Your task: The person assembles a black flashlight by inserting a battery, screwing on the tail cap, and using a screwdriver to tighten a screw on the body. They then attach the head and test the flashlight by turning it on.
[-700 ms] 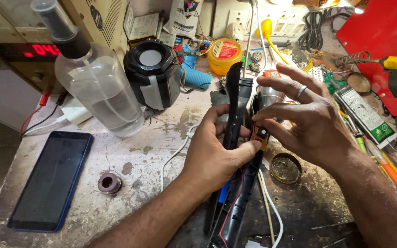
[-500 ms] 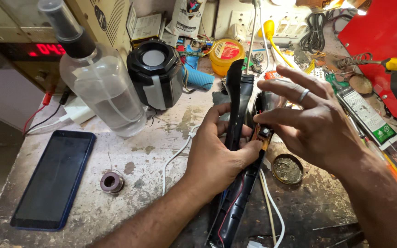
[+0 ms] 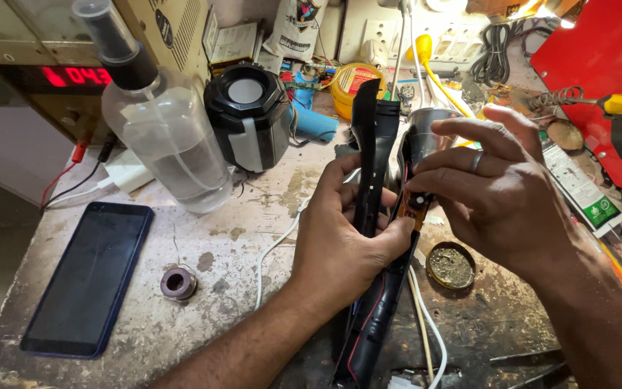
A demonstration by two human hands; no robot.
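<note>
Centrally, two hands work one long black casing [image 3: 368,166], split open above the bench [image 3: 253,223]. Left hand [image 3: 343,241] wraps it, fingers curled tight; right hand [image 3: 502,198] pinches its small orange board [image 3: 416,209]. Around them: one phone [image 3: 88,277], one clear bottle [image 3: 163,140], one black speaker [image 3: 248,115], one solder spool [image 3: 178,282], one brass tin [image 3: 451,265].

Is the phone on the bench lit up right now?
No, the phone lies flat at the left of the bench with a dark, blank screen, well apart from the left hand.
</note>
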